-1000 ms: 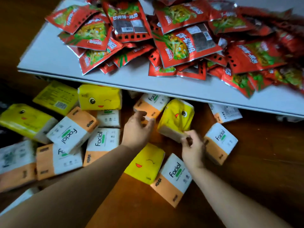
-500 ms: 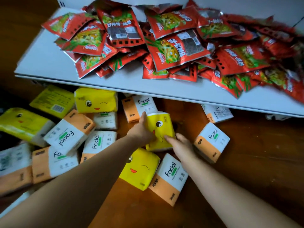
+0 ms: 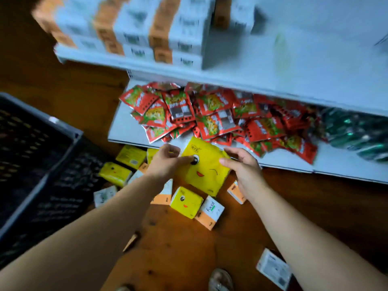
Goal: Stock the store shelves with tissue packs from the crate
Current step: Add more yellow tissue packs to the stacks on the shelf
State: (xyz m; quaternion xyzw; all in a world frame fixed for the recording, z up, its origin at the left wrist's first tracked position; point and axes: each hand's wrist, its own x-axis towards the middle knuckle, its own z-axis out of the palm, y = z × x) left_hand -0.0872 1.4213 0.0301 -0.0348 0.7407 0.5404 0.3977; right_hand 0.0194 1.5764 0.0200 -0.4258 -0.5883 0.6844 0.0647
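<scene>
I hold one yellow tissue pack (image 3: 204,171) with a cartoon face up in the air, in front of the lower shelf's edge. My left hand (image 3: 165,162) pinches its left side, thumb by the printed eye. My right hand (image 3: 241,169) grips its right edge. Several more tissue packs lie on the wooden floor below, among them a yellow one (image 3: 185,202) and a white-and-orange "Facial" one (image 3: 210,213). The dark crate (image 3: 42,164) stands at the left. Rows of white-and-orange packs (image 3: 147,28) fill the left part of the upper shelf (image 3: 294,55), blurred.
The lower shelf (image 3: 121,131) carries a heap of red snack packets (image 3: 210,116) and dark green packets (image 3: 357,133) at the right. A single white pack (image 3: 273,269) lies on the floor at the bottom right, near my sandalled foot (image 3: 220,280).
Both hands took the yellow pack from the floor under the lower shelf and lifted it. My view rose, so the upper shelf and the crate came into sight.
</scene>
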